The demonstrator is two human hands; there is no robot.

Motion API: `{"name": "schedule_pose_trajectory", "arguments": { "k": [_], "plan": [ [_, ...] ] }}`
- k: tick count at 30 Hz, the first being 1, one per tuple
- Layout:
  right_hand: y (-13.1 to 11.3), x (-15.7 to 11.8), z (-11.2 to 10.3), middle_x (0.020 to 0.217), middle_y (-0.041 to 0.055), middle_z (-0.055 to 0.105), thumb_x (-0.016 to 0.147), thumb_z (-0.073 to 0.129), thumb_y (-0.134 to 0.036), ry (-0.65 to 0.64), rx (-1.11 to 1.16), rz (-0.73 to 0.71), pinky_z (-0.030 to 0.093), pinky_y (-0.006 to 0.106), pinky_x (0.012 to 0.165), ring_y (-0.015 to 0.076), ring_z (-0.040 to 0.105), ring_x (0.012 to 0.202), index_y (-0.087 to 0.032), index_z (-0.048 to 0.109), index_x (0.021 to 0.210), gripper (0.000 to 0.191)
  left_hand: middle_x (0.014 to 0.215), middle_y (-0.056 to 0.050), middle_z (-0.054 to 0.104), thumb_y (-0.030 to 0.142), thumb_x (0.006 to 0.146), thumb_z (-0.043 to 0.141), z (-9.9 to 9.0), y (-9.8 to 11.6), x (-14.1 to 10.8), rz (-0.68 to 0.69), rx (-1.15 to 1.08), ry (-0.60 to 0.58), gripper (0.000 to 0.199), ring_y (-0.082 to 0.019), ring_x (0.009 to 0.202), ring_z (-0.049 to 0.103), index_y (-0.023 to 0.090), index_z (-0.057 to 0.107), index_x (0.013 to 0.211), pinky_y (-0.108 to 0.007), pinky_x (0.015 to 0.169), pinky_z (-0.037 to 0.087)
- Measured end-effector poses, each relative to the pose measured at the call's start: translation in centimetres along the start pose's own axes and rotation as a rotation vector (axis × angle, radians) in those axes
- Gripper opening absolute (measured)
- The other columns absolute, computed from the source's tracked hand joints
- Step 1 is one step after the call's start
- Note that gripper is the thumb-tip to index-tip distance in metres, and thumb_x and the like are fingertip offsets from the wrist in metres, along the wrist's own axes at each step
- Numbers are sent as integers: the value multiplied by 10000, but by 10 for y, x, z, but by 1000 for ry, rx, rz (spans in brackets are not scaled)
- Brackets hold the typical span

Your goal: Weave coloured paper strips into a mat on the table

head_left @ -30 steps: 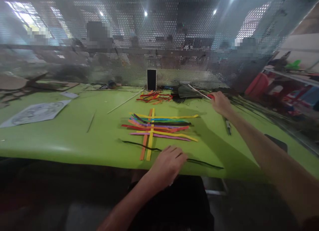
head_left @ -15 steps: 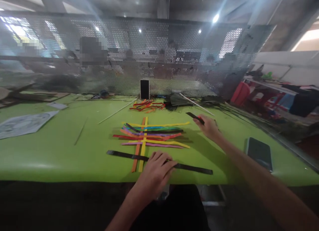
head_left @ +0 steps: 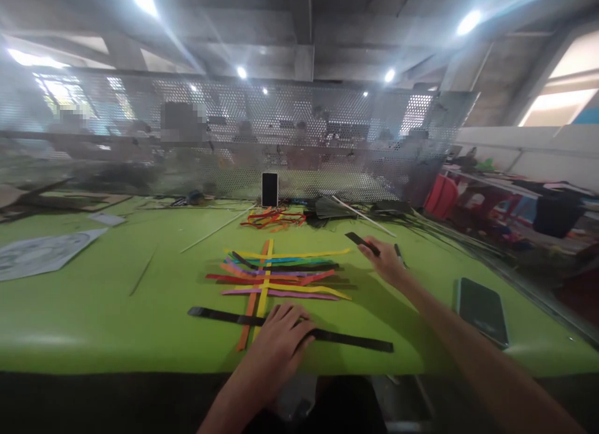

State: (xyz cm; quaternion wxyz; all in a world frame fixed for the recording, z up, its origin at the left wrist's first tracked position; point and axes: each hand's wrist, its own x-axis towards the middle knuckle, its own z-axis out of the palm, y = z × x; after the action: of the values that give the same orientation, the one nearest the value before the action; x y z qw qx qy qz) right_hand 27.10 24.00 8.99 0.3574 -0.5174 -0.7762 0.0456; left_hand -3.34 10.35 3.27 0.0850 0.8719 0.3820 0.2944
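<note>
My left hand (head_left: 284, 335) rests over a long black strip (head_left: 349, 340), fingers bent down onto it. The strip lies crosswise near the table's front edge, over the lower ends of an orange strip (head_left: 248, 321) and a yellow strip (head_left: 267, 265). Beyond it, several coloured strips (head_left: 304, 290) cross these two, in yellow, blue, green, black, purple, red and pink. My right hand (head_left: 384, 259), to the right of the crossed strips, is closed on a short flat black piece (head_left: 358, 239) that sticks out to the left. A thin dark pen-like object (head_left: 400, 255) shows just behind this hand.
A dark phone (head_left: 482, 310) lies at right. At the back are a propped-up phone (head_left: 270, 190), tangled red and orange strips (head_left: 271, 219), black strips (head_left: 332, 210) and a perforated screen (head_left: 299, 134). Printed paper (head_left: 47, 253) lies at left. People show dimly beyond the screen.
The view has tilted upward, so the table sits lower in the picture. My left hand stays on the long black strip; my right hand still holds the black piece, its wrist slightly turned.
</note>
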Motion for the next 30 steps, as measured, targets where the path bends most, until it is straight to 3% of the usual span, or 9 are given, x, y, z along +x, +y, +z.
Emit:
{"name": "schedule_pose_trajectory", "arguments": {
  "k": [6,9,11,15,19,21,25,30],
  "plan": [
    [-9,-6,-1,568,-17,500,991,306,-705,4,155,-51,359,265,477,150,463,482,-203,627,835,616,960,-41,663,96,973,587,3,-8,1,15,-66,54,157,-223,940,579,200,696,1016,-385,884,501],
    [-25,-16,-1,630,9,567,980,360,-719,-46,226,-110,413,276,524,156,508,534,-192,682,905,623,986,-47,669,116,990,577,-3,-7,3,51,-75,58,146,-224,971,580,190,700,1021,-384,900,493],
    [-39,-23,0,723,40,656,979,460,-672,-150,255,-228,456,279,584,164,575,609,-193,720,944,546,977,-48,668,122,1002,558,-8,-6,4,49,-53,41,152,-225,976,581,179,697,1027,-398,921,489],
    [-62,-35,0,984,83,759,1061,484,-394,-484,257,-589,511,265,740,167,694,846,-200,721,1160,322,991,-55,663,127,1006,547,-14,-4,5,4,-9,-6,139,-229,978,583,157,683,1011,-411,926,489],
    [-68,-35,-6,1008,75,746,1064,482,-283,-671,181,-691,509,266,774,161,683,877,-201,708,1189,272,1010,-66,649,100,992,544,-17,-2,5,-20,17,-52,155,-235,989,564,150,680,1048,-406,922,488],
    [-64,-34,-8,1044,77,731,1060,467,-247,-671,150,-729,504,286,820,170,667,926,-212,716,1141,265,1033,-70,642,68,973,544,-18,-2,4,-19,24,-60,208,-244,1018,552,157,681,1102,-408,929,484],
    [-52,-41,-6,1052,71,720,1034,445,-169,-534,131,-766,480,312,825,178,638,937,-230,694,1170,290,1052,-56,629,15,945,522,-19,0,1,-18,28,-50,357,-242,1029,538,215,685,1191,-399,917,480],
    [-42,-59,3,1054,50,728,921,424,-37,-521,41,-790,449,360,855,196,630,967,-282,661,1279,495,1032,-61,630,26,955,509,-18,3,0,-14,76,-23,382,-244,1003,549,229,695,1220,-402,903,481]
  ]
}}
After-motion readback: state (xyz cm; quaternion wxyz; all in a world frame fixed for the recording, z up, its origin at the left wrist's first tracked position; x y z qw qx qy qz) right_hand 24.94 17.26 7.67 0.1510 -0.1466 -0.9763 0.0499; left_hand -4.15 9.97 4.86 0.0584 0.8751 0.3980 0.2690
